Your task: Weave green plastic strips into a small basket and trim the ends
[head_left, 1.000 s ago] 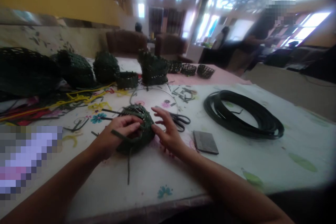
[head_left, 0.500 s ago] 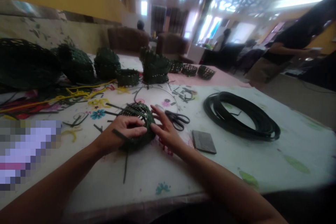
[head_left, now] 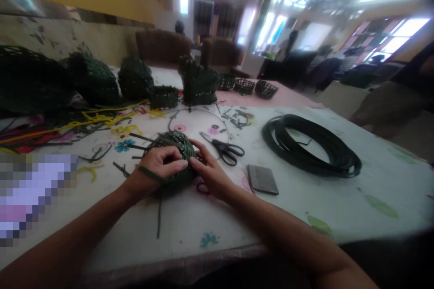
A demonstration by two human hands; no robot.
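Note:
A small round basket (head_left: 185, 146) of dark green woven strips lies on the table between my hands, with loose strip ends sticking out to the left and toward me. My left hand (head_left: 161, 165) is closed on its near left side, thumb lying across the weave. On the right side, my right hand (head_left: 206, 167) grips the rim with thumb and fingers, the thumb tips nearly meeting. Part of the basket is hidden behind the hands. Black-handled scissors (head_left: 227, 150) lie just beyond my right hand, and a flat grey block (head_left: 262, 179) rests to their right.
A coil of dark strip (head_left: 310, 146) lies on the right of the flowered tablecloth (head_left: 339, 207). Several finished-looking green baskets (head_left: 198, 81) stand along the back. Yellow strands (head_left: 101, 119) and cut scraps litter the left. A person (head_left: 400, 95) is at the far right.
My right hand's fingers have moved from spread to closed against the basket's side. The basket has turned slightly between my hands. The person at right has moved farther right.

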